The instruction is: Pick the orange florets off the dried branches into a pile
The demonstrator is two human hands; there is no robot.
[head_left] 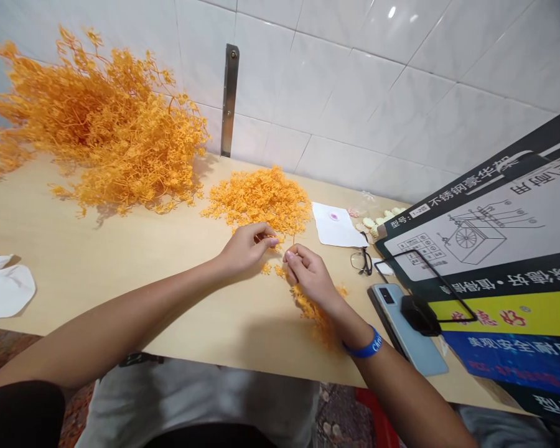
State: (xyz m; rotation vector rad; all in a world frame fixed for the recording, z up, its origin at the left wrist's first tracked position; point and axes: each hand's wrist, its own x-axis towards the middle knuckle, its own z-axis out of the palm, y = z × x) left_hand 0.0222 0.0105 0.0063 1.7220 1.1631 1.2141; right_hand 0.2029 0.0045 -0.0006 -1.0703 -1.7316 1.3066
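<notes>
Both hands working at the near edge of a low pile of orange artificial filler flowers (264, 198) on the pale wood-toned counter (182, 249).

Left hand (248, 250): grip pinched, thumb against fingertips, seemingly on a small orange floret cluster (273, 236). Right hand (308, 274): grip pressed together at thumb and index finger, apparently on a thin stem; the contact is too small to confirm. Fingertips of the two hands are close but apart.

A loose orange sprig (315, 311) lies partly under the right wrist, alongside the blue wristband (364, 344). Small orange florets (267, 269) lie on the counter just below the fingertips. A much larger orange bunch (121, 134) stands off to the left, near the tiled wall.

Risks (judgement):
- Stem may bend or snap if the two grips pull unevenly; it looks thin.
- Florets may pop off or slip, since only fingertips hold them.
- Sprig under the wrist could snag on the wristband or be dragged or crushed as the forearm shifts.
- Pulling from the pile may bring tangled neighbours along.
- Right elbow swinging outward could knock the light-blue phone (424, 354) or, farther off, the eyeglasses (366, 261).
</notes>
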